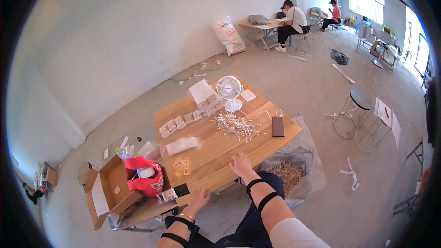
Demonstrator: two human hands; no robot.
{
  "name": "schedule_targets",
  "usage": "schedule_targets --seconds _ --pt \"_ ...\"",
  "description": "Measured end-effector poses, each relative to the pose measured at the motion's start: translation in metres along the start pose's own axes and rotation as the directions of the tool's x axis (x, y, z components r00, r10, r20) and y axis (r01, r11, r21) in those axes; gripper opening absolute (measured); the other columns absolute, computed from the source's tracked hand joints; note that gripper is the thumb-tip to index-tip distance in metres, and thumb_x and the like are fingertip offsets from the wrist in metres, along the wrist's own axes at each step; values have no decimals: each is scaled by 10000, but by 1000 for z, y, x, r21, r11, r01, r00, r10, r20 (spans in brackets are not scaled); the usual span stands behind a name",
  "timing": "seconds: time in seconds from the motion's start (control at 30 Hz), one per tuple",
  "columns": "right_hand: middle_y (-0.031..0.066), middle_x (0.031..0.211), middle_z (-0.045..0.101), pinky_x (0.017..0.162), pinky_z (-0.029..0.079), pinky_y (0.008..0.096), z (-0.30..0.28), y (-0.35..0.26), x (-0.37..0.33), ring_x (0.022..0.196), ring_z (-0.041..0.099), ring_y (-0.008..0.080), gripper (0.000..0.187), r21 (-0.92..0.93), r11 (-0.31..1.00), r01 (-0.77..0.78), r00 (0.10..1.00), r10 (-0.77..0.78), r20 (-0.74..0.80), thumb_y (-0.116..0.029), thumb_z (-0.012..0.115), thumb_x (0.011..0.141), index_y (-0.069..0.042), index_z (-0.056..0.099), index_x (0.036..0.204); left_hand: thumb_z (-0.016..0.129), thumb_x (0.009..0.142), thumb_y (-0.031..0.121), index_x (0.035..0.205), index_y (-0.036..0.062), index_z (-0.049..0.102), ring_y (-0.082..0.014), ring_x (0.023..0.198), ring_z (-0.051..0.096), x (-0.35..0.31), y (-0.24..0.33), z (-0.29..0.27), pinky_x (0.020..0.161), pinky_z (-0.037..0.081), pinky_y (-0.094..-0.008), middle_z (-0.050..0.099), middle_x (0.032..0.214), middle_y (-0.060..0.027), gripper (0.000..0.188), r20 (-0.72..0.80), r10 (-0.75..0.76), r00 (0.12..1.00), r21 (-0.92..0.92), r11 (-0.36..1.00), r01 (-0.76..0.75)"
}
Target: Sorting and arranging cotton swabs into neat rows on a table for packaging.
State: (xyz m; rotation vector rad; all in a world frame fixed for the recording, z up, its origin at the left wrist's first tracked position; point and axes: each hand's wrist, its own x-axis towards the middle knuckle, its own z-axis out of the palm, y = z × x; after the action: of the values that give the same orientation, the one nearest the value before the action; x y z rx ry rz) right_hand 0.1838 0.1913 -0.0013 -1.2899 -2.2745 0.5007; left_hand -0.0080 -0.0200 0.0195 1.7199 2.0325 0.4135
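My right hand (241, 164) rests on the front edge of the wooden table (216, 156), its fingers lying on the top and holding nothing. Lower left, my left hand (199, 199) lies at the table's near edge with nothing seen in it, beside a flat black item (182, 189) and a small clear packet (167, 195). Beyond my hands is a loose heap of cotton swabs (236, 126). Small packed boxes (188, 118) form a row left of it. Yellow printed cards (182, 167) and clear plastic bags (183, 145) lie nearer me.
A white fan (229, 91) and a brown power bank (278, 126) stand behind the swabs. A red bag (146, 177) and open cardboard box (102, 190) are at left. Below the table's right edge sits a clear bag (305, 156) of brownish bits. Stools (361, 98) stand right; two people work farther back.
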Motion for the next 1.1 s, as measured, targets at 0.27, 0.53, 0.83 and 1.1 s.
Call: schedule_targets --seconds 0.27,0.53,0.83,1.1 --pt "156 1053 587 848 494 477 -12 29 82 1046 568 347 182 -32 993 -110 981 103 -161 -207 690 794 -87 667 928 581 919 248 1252 99 586 -346 1234 500 79 47 -14 1070 359 -504 544 1311 -143 365 -126 78 989 234 971 -47" --pt "148 1104 554 884 474 462 1 52 140 1072 552 341 255 -144 988 -49 982 21 -186 -141 699 767 -100 623 1007 471 972 401 1524 70 306 -315 1493 196 109 25 25 1199 157 -542 224 1603 -178 664 -168 68 983 389 921 3" --pt "128 1075 605 915 460 436 -9 22 170 1068 583 295 166 -186 982 -13 998 1 -64 -149 632 831 -67 680 967 544 914 408 1533 84 288 -314 1491 199 109 34 15 1206 146 -530 225 1604 -158 744 -151 39 988 285 959 5" --pt "137 1030 666 845 510 412 27 -34 120 995 658 303 149 -223 967 122 952 -50 301 -174 606 885 -53 676 935 560 899 399 1519 79 316 -319 1484 219 110 32 18 1206 142 -531 252 1596 -153 740 -185 65 981 269 963 -13"
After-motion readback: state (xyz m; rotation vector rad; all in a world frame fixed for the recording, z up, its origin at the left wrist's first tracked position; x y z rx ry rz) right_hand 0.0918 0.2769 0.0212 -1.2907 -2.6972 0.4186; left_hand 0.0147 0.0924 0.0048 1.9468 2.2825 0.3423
